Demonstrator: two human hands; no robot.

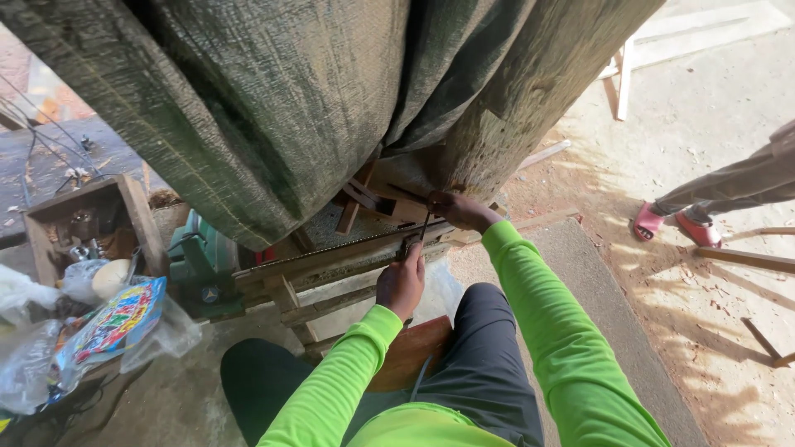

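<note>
My left hand (402, 284) is closed around a small dark metal part on the edge of a wooden frame (327, 285) under a big green tarp (273, 99). A long toothed saw blade (331, 248) runs along the frame's top edge. My right hand (460, 210) reaches in under the tarp and grips a thin dark metal rod (426, 223) that hangs down toward my left hand. Both arms wear bright green sleeves. I sit on a low wooden stool (410, 352), knees apart.
A green motor (201, 263) sits left of the frame. Further left stand a wooden box of tools (87, 228) and plastic bags with a colourful packet (112, 323). Another person's feet in red sandals (675, 225) stand at right on sawdust-strewn ground with loose wood strips (745, 258).
</note>
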